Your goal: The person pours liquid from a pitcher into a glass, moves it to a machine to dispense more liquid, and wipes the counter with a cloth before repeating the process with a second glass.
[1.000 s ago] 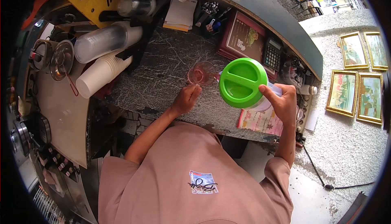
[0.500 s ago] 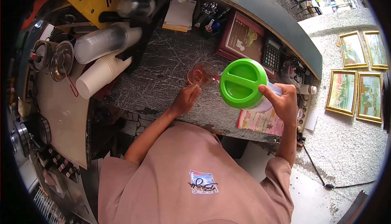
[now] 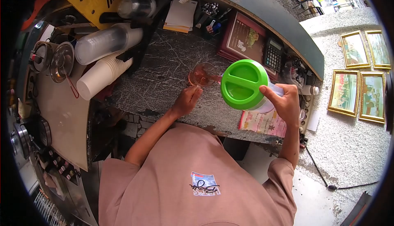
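My right hand (image 3: 283, 102) is closed round the handle of a clear pitcher (image 3: 265, 106) with a green lid (image 3: 242, 84), tilted to the left. From its spout a reddish-brown liquid runs into a clear glass mug (image 3: 204, 73) on the dark counter. My left hand (image 3: 188, 100) is closed at the near side of the mug, fingers pinched on its handle, which is mostly hidden by them. The liquid shows through the mug's open top.
Stacked paper cups (image 3: 100, 78) and plastic cups (image 3: 104, 45) lie at left. Along the back are note papers (image 3: 180, 14), pens, a maroon menu book (image 3: 246, 37) and a calculator (image 3: 273, 55). A pink patterned booklet (image 3: 262, 123) lies near the counter's front edge.
The liquid in the mug looks higher and the stream is still running. Both hands and the pitcher have stayed almost in place.
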Available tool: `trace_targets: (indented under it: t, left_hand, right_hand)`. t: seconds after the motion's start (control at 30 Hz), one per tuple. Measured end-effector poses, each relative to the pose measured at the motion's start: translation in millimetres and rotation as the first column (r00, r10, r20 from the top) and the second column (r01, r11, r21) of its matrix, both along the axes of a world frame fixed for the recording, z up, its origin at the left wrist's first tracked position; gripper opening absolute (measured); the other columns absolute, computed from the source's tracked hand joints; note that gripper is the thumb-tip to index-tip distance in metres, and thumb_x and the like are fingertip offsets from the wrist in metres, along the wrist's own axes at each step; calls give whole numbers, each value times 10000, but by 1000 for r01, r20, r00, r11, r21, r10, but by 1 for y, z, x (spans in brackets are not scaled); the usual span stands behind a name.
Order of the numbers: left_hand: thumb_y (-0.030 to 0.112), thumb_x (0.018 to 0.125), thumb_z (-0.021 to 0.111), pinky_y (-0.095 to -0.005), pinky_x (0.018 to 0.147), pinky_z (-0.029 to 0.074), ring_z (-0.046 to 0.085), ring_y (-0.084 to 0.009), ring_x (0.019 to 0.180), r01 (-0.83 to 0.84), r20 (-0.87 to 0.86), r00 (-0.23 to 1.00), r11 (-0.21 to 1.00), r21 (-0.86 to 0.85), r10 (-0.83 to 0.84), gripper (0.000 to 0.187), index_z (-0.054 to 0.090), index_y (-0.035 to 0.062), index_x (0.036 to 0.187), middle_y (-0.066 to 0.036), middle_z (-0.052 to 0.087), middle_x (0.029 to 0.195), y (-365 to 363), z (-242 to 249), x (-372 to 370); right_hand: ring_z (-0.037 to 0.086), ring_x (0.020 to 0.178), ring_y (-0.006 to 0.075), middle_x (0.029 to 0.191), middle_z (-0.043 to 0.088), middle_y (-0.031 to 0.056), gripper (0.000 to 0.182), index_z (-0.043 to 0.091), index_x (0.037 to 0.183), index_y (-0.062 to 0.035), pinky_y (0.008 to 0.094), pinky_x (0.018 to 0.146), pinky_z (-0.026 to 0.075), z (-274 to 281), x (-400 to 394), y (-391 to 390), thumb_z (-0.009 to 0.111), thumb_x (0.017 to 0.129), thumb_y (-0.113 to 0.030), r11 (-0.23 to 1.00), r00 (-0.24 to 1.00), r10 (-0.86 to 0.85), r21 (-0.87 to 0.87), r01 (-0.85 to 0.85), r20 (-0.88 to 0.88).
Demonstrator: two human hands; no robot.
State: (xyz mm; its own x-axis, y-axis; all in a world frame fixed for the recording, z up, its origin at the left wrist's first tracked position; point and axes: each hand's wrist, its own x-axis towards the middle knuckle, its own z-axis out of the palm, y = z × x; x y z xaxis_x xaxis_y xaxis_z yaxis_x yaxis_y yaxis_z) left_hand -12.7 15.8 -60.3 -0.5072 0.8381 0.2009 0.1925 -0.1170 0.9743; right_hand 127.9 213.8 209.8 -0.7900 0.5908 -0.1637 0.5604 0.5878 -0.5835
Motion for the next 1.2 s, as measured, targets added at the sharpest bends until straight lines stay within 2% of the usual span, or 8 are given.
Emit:
trace_targets:
  t: [0.13,0.2,0.53,0.6,1.03,1.1,1.2]
  left_hand:
    - [199,1042,457,-399,582,374,444,-268,576,17,3,1000,1000,-17,-17,328,466,-5,785,-137,448,656,0,-3,0]
    - [198,1041,458,-396,578,373,440,-265,573,12,37,999,1000,-21,-12,325,466,-6,788,-135,443,653,0,-2,1]
    - [232,1052,436,-397,576,369,425,-264,570,15,-17,1000,1000,-18,-15,363,447,-2,774,-130,424,647,0,-2,-1]
    - [232,1051,438,-399,579,369,427,-268,571,21,9,1000,999,-38,-21,363,446,-2,774,-131,425,648,-1,-2,-1]
    - [199,1041,456,-403,586,378,450,-280,584,14,10,1000,999,-43,-13,325,461,-2,784,-135,444,655,0,-2,0]
    - [206,1042,457,-405,589,381,452,-279,585,22,2,1000,999,-43,-22,329,461,-1,787,-134,444,655,-1,-4,-1]
    - [212,1042,458,-403,588,382,452,-277,582,21,-4,1000,999,-38,-21,331,461,1,788,-135,445,653,-1,-5,-1]
  right_hand:
    - [644,509,114,564,662,102,482,721,721,54,262,452,449,4,-2,-3,762,840,-412,1000,1000,-3,-9,3,4]
    - [541,502,56,534,604,32,498,693,689,44,250,457,384,5,-2,-3,753,844,-425,1000,1000,-22,-19,23,14]
    - [556,487,66,528,604,35,497,691,676,39,248,449,390,6,-2,-3,757,842,-424,1000,1000,-6,-17,6,-22]
    - [674,549,131,606,688,107,465,738,757,44,262,497,490,13,-5,-4,747,853,-411,1000,998,16,-9,-15,54]
    - [675,558,127,615,692,106,444,742,775,42,260,501,492,12,-5,-2,749,855,-394,999,998,7,-34,-4,67]
    - [517,472,48,515,582,12,506,658,621,20,240,431,356,7,-4,-2,763,841,-424,999,999,11,-29,-13,-49]
    - [521,470,51,515,586,16,506,659,621,21,240,431,359,5,-3,-2,760,844,-422,999,998,1,-43,-4,-55]
